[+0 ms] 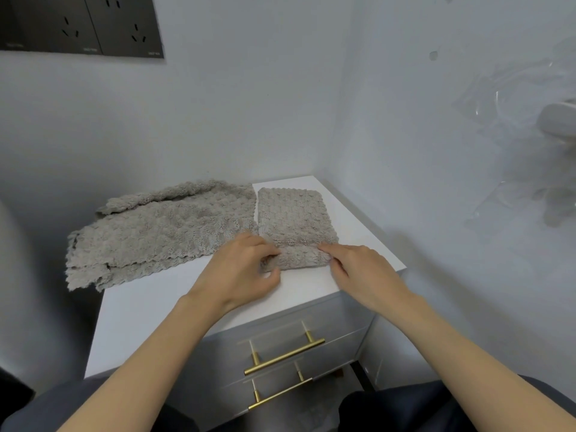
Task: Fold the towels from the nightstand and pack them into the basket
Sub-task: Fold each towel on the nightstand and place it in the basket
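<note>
A folded grey-beige towel [294,218] lies on the right half of the white nightstand [149,310]. My left hand [246,269] pinches the near left corner of that towel, thumb below and fingers above. My right hand [358,272] grips its near right corner, and the near edge is lifted and rolled back a little. A pile of unfolded towels [162,232] of the same cloth lies spread on the left half and hangs over the nightstand's left edge. No basket is in view.
The nightstand stands in a corner, with walls close behind and to the right. Two drawers with brass bar handles [283,357] face me. Dark wall sockets [81,24] sit at top left. My knees are at the bottom of the frame.
</note>
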`<action>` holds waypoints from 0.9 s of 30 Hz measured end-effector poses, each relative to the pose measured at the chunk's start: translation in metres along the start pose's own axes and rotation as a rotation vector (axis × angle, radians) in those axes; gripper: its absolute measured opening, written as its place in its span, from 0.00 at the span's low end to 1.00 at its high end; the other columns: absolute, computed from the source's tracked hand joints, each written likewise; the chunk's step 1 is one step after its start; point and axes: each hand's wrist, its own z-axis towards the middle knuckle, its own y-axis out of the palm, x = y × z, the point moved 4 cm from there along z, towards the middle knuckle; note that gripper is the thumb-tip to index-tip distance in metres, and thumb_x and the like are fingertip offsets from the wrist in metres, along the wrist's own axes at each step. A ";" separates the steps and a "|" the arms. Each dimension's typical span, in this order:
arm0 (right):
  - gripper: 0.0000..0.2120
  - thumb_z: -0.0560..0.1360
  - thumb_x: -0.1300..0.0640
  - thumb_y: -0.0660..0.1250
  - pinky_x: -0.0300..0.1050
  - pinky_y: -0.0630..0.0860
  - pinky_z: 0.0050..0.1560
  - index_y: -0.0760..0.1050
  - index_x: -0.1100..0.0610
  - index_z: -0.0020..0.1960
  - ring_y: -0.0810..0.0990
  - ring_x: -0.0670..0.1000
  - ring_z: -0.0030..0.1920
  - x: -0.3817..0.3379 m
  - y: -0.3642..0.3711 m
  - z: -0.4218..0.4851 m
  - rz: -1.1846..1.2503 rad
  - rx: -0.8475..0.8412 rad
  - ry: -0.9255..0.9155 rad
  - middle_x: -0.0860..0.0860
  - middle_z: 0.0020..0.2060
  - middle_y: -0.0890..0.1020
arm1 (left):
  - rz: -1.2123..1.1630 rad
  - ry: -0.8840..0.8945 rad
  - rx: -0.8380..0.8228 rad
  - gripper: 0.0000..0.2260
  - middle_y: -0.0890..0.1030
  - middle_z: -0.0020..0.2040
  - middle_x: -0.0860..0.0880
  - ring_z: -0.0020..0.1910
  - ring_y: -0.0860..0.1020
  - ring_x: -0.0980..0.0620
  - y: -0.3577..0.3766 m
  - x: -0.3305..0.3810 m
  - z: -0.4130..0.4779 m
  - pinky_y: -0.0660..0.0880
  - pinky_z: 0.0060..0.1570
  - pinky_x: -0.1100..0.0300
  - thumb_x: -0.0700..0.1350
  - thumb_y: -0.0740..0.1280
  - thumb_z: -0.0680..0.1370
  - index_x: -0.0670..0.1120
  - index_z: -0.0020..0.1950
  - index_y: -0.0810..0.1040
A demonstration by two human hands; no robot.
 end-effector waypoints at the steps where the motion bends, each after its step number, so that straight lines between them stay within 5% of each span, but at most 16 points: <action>1: 0.18 0.82 0.57 0.54 0.46 0.73 0.51 0.70 0.49 0.69 0.78 0.54 0.57 0.002 -0.001 0.001 0.062 0.013 0.005 0.50 0.60 0.79 | 0.012 -0.004 -0.024 0.16 0.80 0.58 0.54 0.60 0.73 0.53 0.000 -0.001 0.000 0.68 0.59 0.61 0.51 0.66 0.76 0.48 0.62 0.79; 5: 0.11 0.82 0.56 0.57 0.43 0.66 0.44 0.74 0.53 0.60 0.73 0.50 0.49 0.009 -0.002 0.005 0.243 0.067 0.037 0.49 0.46 0.80 | 0.002 -0.054 -0.021 0.15 0.80 0.58 0.52 0.60 0.73 0.51 0.000 -0.008 0.000 0.68 0.60 0.58 0.49 0.66 0.78 0.47 0.63 0.78; 9: 0.07 0.82 0.56 0.57 0.39 0.61 0.36 0.74 0.53 0.55 0.68 0.46 0.40 0.015 -0.003 0.010 0.358 0.116 0.126 0.42 0.35 0.72 | -0.163 -0.197 0.019 0.11 0.82 0.49 0.49 0.49 0.76 0.50 0.001 -0.014 0.003 0.71 0.48 0.57 0.49 0.66 0.78 0.45 0.55 0.81; 13: 0.05 0.82 0.55 0.55 0.42 0.62 0.38 0.69 0.52 0.50 0.68 0.50 0.41 0.018 -0.003 0.014 0.439 0.077 0.219 0.42 0.34 0.70 | -0.290 -0.346 -0.029 0.12 0.78 0.36 0.52 0.37 0.75 0.53 0.008 -0.019 0.008 0.65 0.34 0.61 0.52 0.65 0.78 0.49 0.37 0.73; 17: 0.07 0.82 0.53 0.55 0.46 0.65 0.43 0.69 0.55 0.51 0.71 0.52 0.46 0.020 -0.005 0.013 0.436 0.041 0.284 0.43 0.36 0.71 | -0.362 -0.458 -0.041 0.17 0.70 0.27 0.54 0.25 0.67 0.59 0.014 -0.023 0.009 0.62 0.27 0.67 0.54 0.65 0.78 0.42 0.38 0.75; 22: 0.10 0.82 0.52 0.56 0.46 0.63 0.39 0.62 0.59 0.51 0.68 0.54 0.34 0.017 -0.006 0.015 0.372 0.065 0.270 0.47 0.29 0.67 | -0.412 -0.569 0.015 0.10 0.78 0.35 0.54 0.35 0.74 0.58 0.021 -0.023 0.011 0.67 0.37 0.60 0.54 0.68 0.76 0.47 0.46 0.75; 27: 0.11 0.81 0.52 0.57 0.50 0.66 0.35 0.61 0.59 0.53 0.72 0.56 0.36 0.010 -0.008 0.017 0.155 0.155 0.282 0.52 0.32 0.72 | -0.322 -0.566 0.034 0.09 0.76 0.35 0.56 0.36 0.74 0.58 0.024 -0.023 0.013 0.67 0.39 0.59 0.53 0.67 0.76 0.49 0.46 0.72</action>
